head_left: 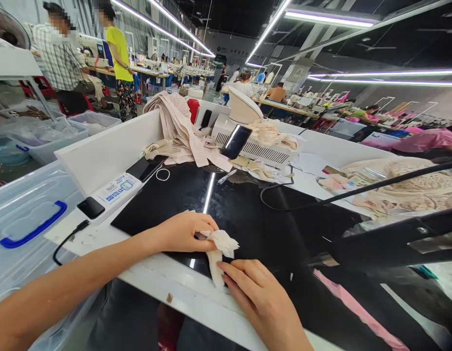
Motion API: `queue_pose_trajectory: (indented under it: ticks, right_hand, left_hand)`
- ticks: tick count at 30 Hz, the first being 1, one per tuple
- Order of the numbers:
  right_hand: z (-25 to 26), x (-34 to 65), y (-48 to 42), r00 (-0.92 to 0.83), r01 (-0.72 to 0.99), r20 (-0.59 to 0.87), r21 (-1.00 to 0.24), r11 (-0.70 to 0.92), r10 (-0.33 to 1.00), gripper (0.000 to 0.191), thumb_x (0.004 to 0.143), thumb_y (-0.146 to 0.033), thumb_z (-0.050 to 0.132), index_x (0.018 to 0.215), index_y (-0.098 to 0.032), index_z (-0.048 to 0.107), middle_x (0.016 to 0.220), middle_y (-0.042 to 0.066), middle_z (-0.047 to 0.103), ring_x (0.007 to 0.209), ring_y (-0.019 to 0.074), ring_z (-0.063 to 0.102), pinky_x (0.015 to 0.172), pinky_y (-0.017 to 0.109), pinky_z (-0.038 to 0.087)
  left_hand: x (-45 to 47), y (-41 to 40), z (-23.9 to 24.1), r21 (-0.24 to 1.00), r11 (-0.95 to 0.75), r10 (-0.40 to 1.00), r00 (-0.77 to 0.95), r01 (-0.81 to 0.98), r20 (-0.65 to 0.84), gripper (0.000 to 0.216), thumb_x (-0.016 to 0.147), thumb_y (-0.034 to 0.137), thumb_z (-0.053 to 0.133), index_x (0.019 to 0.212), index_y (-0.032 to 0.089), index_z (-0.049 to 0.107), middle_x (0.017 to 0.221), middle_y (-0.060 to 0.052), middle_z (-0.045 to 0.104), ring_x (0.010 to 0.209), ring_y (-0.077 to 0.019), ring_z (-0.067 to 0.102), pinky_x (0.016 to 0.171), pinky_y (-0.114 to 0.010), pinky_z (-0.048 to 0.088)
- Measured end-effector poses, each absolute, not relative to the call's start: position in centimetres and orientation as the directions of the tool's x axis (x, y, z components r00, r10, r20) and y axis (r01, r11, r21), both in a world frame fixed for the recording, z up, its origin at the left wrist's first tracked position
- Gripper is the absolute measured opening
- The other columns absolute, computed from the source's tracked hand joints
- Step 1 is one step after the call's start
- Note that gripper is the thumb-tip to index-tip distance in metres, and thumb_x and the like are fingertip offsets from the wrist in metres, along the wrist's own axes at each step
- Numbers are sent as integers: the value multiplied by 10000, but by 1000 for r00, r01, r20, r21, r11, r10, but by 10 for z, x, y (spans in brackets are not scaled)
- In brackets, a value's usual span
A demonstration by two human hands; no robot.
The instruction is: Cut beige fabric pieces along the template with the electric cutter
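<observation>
Over the near edge of the black tabletop, my left hand [187, 231] is closed with a bunched cream cloth strip [225, 242] between thumb and fingers. The strip's lower part hangs down toward the white table edge. My right hand [257, 287] has its fingertips together on that hanging part, with the thumb side partly hidden. Both hands are close together, the right one nearer to me.
A pink strip [357, 307] lies to the right, below a black machine arm [401, 239]. Beige fabric strips [178, 126] and a phone [237, 141] stand at the back. A white box [118, 190] lies left, beside a lidded plastic bin [25, 209]. Several people work beyond.
</observation>
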State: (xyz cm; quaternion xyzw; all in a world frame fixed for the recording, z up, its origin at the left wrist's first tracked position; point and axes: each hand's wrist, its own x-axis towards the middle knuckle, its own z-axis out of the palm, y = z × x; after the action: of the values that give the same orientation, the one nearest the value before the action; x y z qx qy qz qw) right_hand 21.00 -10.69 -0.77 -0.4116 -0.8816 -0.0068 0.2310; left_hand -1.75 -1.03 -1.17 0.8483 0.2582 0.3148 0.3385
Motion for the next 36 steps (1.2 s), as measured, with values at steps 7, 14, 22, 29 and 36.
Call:
queue_pose_trajectory:
  ticks: [7, 14, 22, 29, 36]
  right_hand:
    - [-10, 213, -103, -662, 707, 395, 46, 706, 637, 302, 1015, -122, 445, 1145, -209, 704, 922, 63, 737, 788, 162, 660, 690, 297, 516]
    - [-11, 209, -103, -658, 703, 390, 13, 711, 644, 276, 1028, -138, 440, 1128, -196, 690, 925, 62, 734, 795, 173, 646, 699, 307, 477]
    - [-9, 203, -101, -476, 696, 390, -381, 609, 788, 201, 983, -193, 543, 1039, -253, 726, 885, 31, 697, 798, 165, 651, 710, 287, 544]
    - [-4, 201, -96, -192, 602, 261, -730, 323, 946, 183, 945, -335, 602, 926, -257, 767, 804, 11, 693, 650, 151, 608, 604, 250, 500]
    - [-2, 194, -95, -118, 566, 215, -788, 243, 970, 231, 925, -396, 609, 832, -242, 754, 743, 16, 669, 633, 162, 579, 592, 259, 471]
  left_hand:
    - [-17, -11, -11, 736, -640, 649, 667, 219, 366, 121, 863, 262, 695, 795, 187, 761, 1025, -24, 739, 896, -157, 696, 829, -232, 494]
    - [-17, -10, -13, 736, -641, 648, 667, 218, 367, 123, 861, 260, 697, 786, 182, 757, 1030, -23, 735, 908, -154, 697, 826, -219, 484]
    - [-17, -11, -11, 744, -636, 644, 672, 204, 366, 92, 864, 237, 696, 859, 185, 772, 1029, -21, 736, 907, -149, 695, 829, -214, 483]
    - [-17, -11, -11, 740, -642, 632, 684, 200, 364, 99, 849, 257, 715, 843, 174, 768, 1023, -34, 729, 862, -152, 691, 798, -219, 487]
    - [-18, -10, -6, 734, -650, 607, 715, 196, 347, 218, 761, 362, 822, 830, 166, 758, 1020, -34, 713, 838, -157, 678, 756, -221, 478]
